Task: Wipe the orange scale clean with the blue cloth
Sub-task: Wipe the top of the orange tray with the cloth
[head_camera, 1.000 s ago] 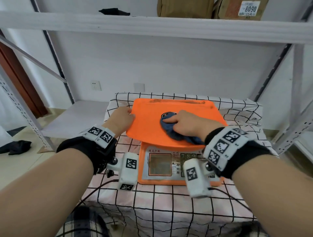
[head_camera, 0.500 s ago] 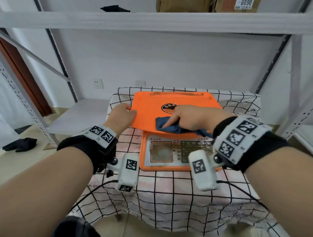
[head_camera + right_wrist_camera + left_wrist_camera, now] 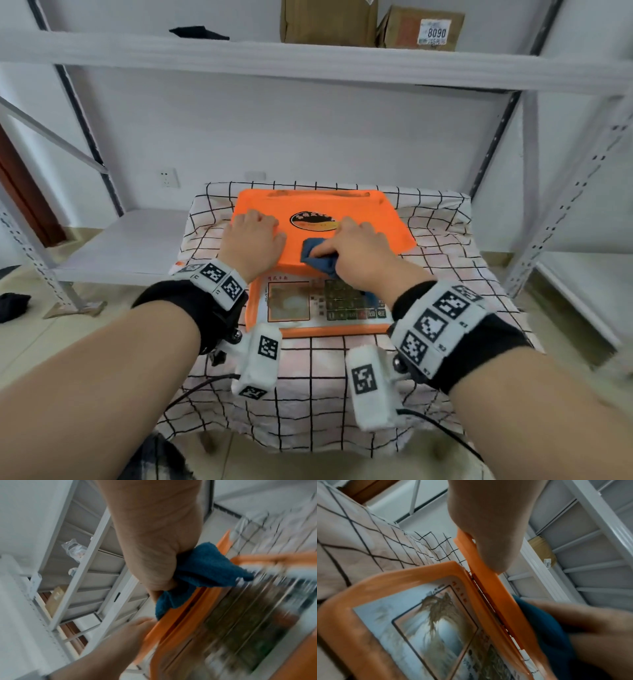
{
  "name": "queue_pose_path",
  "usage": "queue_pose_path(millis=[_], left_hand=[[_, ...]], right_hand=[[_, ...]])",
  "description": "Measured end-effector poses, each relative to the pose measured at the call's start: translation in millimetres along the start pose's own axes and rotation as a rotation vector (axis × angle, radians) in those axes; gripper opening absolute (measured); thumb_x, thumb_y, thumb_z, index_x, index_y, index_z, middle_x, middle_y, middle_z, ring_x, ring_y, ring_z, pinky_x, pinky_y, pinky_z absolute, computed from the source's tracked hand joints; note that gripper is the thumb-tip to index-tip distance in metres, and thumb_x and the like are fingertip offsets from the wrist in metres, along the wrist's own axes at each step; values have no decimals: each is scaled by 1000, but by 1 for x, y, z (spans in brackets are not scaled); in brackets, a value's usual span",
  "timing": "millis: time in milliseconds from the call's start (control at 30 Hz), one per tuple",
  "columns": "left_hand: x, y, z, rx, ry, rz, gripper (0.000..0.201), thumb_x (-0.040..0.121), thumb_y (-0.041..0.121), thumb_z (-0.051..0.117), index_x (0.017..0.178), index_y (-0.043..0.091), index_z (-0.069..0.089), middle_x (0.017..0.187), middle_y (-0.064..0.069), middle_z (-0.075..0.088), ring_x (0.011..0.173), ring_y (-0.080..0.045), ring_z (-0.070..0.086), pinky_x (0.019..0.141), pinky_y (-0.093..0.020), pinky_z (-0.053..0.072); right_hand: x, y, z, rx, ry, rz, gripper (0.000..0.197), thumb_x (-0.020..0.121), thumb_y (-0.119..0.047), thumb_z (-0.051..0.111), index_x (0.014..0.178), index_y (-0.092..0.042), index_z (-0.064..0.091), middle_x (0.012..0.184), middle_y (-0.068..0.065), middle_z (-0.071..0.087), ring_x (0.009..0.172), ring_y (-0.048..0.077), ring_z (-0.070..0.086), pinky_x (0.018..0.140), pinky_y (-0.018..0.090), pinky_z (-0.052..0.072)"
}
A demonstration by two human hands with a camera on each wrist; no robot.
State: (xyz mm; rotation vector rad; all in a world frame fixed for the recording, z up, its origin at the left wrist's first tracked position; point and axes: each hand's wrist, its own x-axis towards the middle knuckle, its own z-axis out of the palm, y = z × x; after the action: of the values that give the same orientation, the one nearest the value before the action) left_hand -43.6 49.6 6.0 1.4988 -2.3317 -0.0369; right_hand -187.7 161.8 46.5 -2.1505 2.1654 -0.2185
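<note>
On the far left I see a dark bundle on the floor (image 3: 13,306), cut off by the frame edge, and a white lower shelf (image 3: 137,243) beside the checked worktop (image 3: 308,394). My left hand (image 3: 251,240) lies flat on the near left corner of the orange scale (image 3: 370,219), fingers straight and close together, pressing the platter; its fingertips are out of the left wrist view, hidden behind the palm. The scale sits mid-worktop, its display panel smeared brown and its keypad too blurred to read. My right hand (image 3: 356,250) bunches the blue cloth (image 3: 318,257) against the platter's near edge, fingers curled over it, forefinger reaching toward the dark oval logo. Most of the cloth is hidden under that hand. The right wrist view is badly smeared. Top right, a cardboard box (image 3: 421,29) is cropped.
</note>
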Motion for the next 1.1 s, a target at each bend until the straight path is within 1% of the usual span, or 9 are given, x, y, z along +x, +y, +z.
queue_pose_path(millis=[133,267,400,533,667,767,967,1033,1100], left_hand=[[-3,0,2,59,7,-4,45,98,37,36,129,10,52,133,-17,47,123,-34,40,103,-42,32],[-5,2,3,80,39,-7,45,99,39,34,128,11,54,132,-16,47,125,-33,39,102,-41,32],[-7,3,7,68,36,-35,56,95,46,24,127,12,55,132,-16,48,125,-32,39,104,-41,29],[-10,4,7,74,38,-46,46,97,39,36,127,9,54,133,-17,47,126,-33,38,104,-40,28],[-11,5,3,52,35,-51,45,97,38,38,129,11,52,135,-15,45,127,-32,36,104,-40,28],[-11,4,1,53,6,-49,46,97,39,36,131,11,51,136,-16,44,128,-32,35,105,-40,28],[-1,8,-6,88,-95,16,50,97,42,34,135,12,45,140,-15,39,131,-33,33,109,-42,24],[6,13,-7,82,-144,80,51,97,44,36,136,13,44,141,-14,38,131,-33,33,109,-44,26],[17,19,-8,74,-180,146,53,96,47,35,137,13,43,141,-13,38,132,-33,32,110,-46,28]], right_hand=[[-16,59,-12,-36,21,173,40,94,-18,43,105,-50,63,101,1,38,109,32,38,93,43,32],[-26,79,-22,-125,18,304,28,95,-31,45,108,-47,64,102,3,38,114,35,38,100,47,34],[-18,29,-5,-35,61,188,34,94,-22,46,112,-46,63,105,6,39,112,33,39,97,44,33],[-14,-4,11,-3,96,82,41,92,-14,44,118,-41,60,106,4,35,106,30,35,92,42,31],[-19,21,2,-12,65,138,35,95,-23,43,114,-46,61,104,2,35,107,30,36,96,45,30],[-22,54,-4,-51,74,261,35,95,-22,44,112,-48,61,114,5,43,115,33,37,101,47,29],[-19,90,-14,-176,35,368,28,95,-35,45,116,-43,61,116,8,43,119,35,37,102,49,32],[-9,92,-15,-242,-4,374,27,95,-35,46,117,-41,61,113,8,43,118,33,39,98,44,35],[0,94,-21,-251,-41,381,27,94,-35,47,117,-36,62,104,4,41,112,29,43,86,38,36]])
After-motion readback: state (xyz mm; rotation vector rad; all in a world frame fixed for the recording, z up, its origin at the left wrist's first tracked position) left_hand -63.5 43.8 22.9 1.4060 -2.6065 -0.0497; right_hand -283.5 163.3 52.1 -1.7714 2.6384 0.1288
